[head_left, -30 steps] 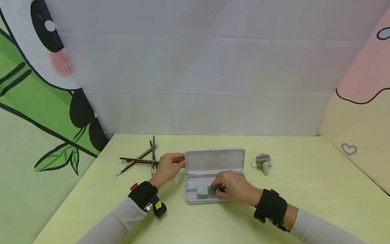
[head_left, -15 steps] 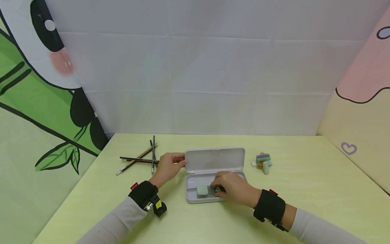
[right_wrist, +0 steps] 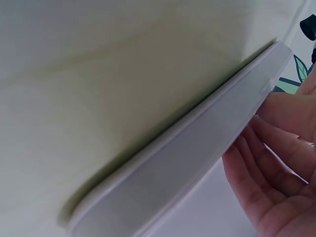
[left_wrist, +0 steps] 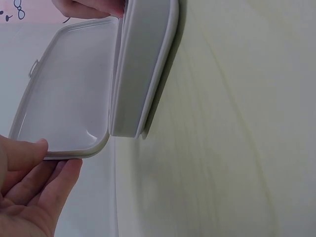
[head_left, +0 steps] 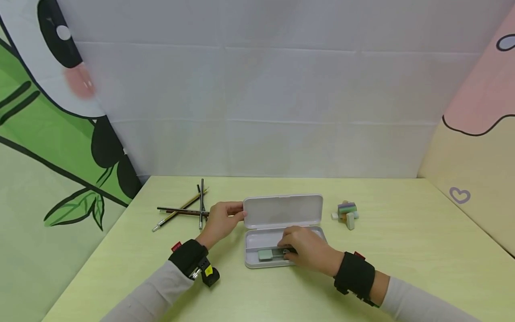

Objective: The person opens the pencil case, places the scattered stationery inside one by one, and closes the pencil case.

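Observation:
The pencil case (head_left: 257, 241), a pale flat box, lies with its lid (head_left: 283, 212) raised at the back. My left hand (head_left: 221, 221) pinches the lid's left edge between thumb and fingers, as the left wrist view also shows. My right hand (head_left: 310, 250) reaches into the case and pinches the dark end of an eraser (head_left: 265, 255) with a mint-green block and a grey, see-through sleeve. The eraser lies low in the front compartment, lengthwise. In the right wrist view the case's front wall hides the eraser and the fingertips.
Several pencils (head_left: 181, 210) lie crossed left of the case, close behind my left hand. A small pile of erasers (head_left: 348, 214) sits to the right of the case. A printed cloth wall stands behind the table (head_left: 402, 232).
The eraser has gone down and now lies lower and flatter in the front compartment, with my right hand still on it. My left hand keeps its place on the lid.

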A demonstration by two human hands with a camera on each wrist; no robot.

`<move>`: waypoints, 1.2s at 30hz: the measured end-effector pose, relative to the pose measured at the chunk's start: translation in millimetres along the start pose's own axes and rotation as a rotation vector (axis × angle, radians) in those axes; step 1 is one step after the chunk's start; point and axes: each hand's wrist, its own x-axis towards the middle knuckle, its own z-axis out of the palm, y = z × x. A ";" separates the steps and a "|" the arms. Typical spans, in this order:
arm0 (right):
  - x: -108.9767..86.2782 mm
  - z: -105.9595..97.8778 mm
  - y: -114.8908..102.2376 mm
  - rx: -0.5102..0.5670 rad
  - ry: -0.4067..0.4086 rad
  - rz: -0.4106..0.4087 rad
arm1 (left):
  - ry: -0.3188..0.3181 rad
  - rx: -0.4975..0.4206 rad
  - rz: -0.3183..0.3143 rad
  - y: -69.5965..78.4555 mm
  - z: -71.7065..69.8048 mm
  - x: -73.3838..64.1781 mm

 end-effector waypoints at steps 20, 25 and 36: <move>-3.5 -1.6 3.1 0.014 0.029 0.024 | -0.002 -0.017 -0.010 2.4 -0.1 -0.9; -7.9 -9.7 6.6 0.036 0.043 0.040 | 0.002 -0.023 -0.003 1.6 0.2 0.0; -20.8 -48.3 26.4 -0.022 0.202 0.063 | -0.001 -0.022 0.004 0.6 0.2 -0.8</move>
